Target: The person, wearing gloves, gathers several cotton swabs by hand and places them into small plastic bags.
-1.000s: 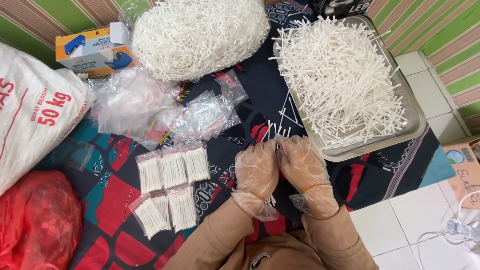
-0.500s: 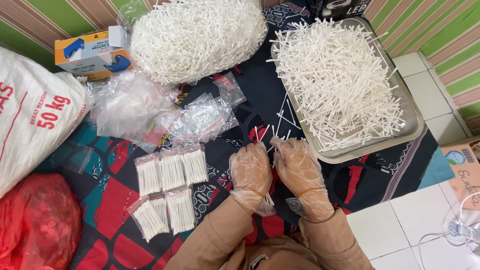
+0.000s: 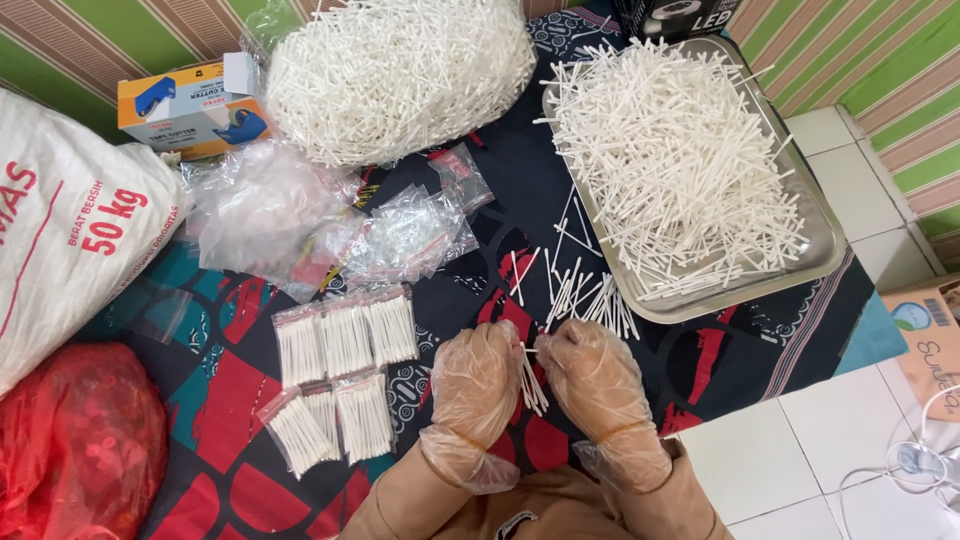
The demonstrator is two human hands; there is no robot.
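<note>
both gloved hands together over the patterned cloth (image 3: 240, 320). left hand (image 3: 475, 385) and right hand (image 3: 595, 385) each have their grip clamped on a small bunch of white sticks (image 3: 531, 385) held between them, just below the metal tray (image 3: 815, 235). filled packets (image 3: 345, 335) lie left of the hands.

White tiled floor (image 3: 800, 460) at four o'clock; a dark patterned cloth (image 3: 230, 420) covers the centre; green striped wall (image 3: 860, 50) at one o'clock.
</note>
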